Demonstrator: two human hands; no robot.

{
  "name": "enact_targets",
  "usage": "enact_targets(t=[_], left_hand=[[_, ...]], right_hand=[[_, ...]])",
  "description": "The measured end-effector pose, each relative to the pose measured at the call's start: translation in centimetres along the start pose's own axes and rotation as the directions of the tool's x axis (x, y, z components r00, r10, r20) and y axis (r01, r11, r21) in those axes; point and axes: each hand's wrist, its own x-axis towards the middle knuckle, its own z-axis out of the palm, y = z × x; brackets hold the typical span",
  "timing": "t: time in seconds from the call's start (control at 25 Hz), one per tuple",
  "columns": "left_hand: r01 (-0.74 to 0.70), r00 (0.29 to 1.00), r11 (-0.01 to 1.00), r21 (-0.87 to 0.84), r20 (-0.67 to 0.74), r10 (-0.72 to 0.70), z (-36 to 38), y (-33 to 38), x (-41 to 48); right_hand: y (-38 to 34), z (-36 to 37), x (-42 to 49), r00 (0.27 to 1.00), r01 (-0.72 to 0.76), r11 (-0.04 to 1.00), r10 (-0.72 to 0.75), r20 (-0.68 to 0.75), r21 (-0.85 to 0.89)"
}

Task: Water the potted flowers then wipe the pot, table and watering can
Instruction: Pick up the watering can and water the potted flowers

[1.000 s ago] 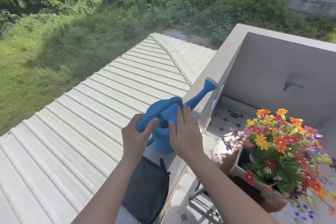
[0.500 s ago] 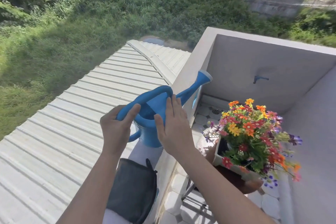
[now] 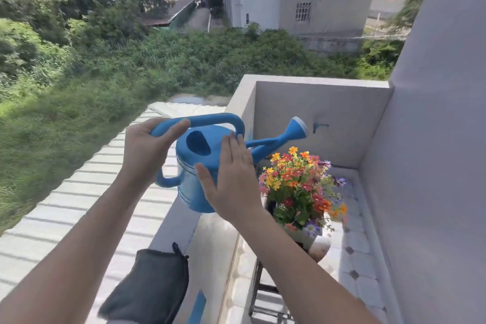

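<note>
Our left fingers (image 3: 179, 126) curl round the handle (image 3: 210, 119) of the watering can (image 3: 189, 184) while our right fingers (image 3: 232, 150) lie straight against its side, and its spout (image 3: 273, 141) runs rightward away from both, out above the potted flowers (image 3: 297, 187), which sit lower, nearer the right fingers.

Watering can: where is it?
In the head view the can is central, at the ledge, left of the flowers: the left hand grips its handle, the right hand lies flat on its side.
</note>
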Motion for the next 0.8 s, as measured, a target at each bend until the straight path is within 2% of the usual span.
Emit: enact_targets(t=[0.2, 0.44, 0.64, 0.8], left_hand=[[-0.071, 0.989, 0.979, 0.192, 0.144, 0.044, 2.1, 2.5, 1.1], [-0.171, 0.954, 0.906, 0.388, 0.296, 0.053, 3.8, 4.2, 2.2], [-0.248, 0.911, 0.862, 0.443, 0.409, 0.052, 4.7, 5.8, 2.1], [-0.276, 0.898, 0.84, 0.468, 0.436, 0.052, 4.3, 6.9, 2.0]], right_hand=[[1.2, -0.5, -0.4, 0.992, -0.125, 0.978, 0.118, 0.049, 0.169], [1.7, 0.6, -0.4, 0.976, -0.213, 0.897, 0.181, 0.117, 0.388], [1.1, 1.1, -0.8, 0.969, -0.245, 0.81, 0.226, 0.101, 0.533], [-0.2, 1.2, -1.0, 0.965, -0.259, 0.765, 0.236, 0.117, 0.589]])
